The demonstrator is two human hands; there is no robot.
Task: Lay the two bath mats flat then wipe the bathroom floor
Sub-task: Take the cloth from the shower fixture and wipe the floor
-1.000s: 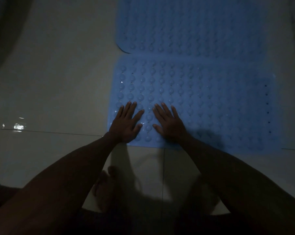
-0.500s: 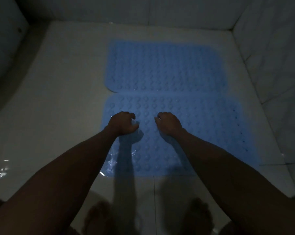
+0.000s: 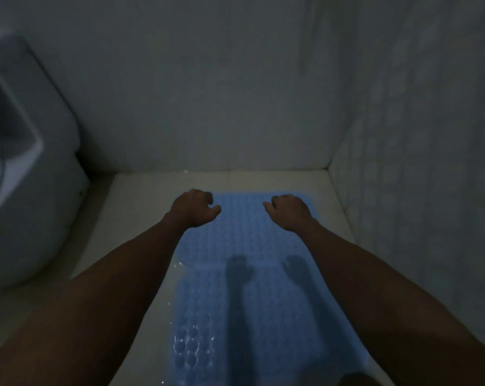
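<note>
Two blue bath mats lie end to end on the pale floor (image 3: 141, 196): far mat (image 3: 241, 227), near mat (image 3: 263, 330). Left hand (image 3: 192, 207) and right hand (image 3: 290, 211) hover above, fingers loosely curled, holding nothing. Mats probably soft, floppy, slippery when wet; lift by corners. Dimness blurs their seam.

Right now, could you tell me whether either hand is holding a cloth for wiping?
No, the left hand and right hand are both loosely curled and empty above the far blue mat.
</note>
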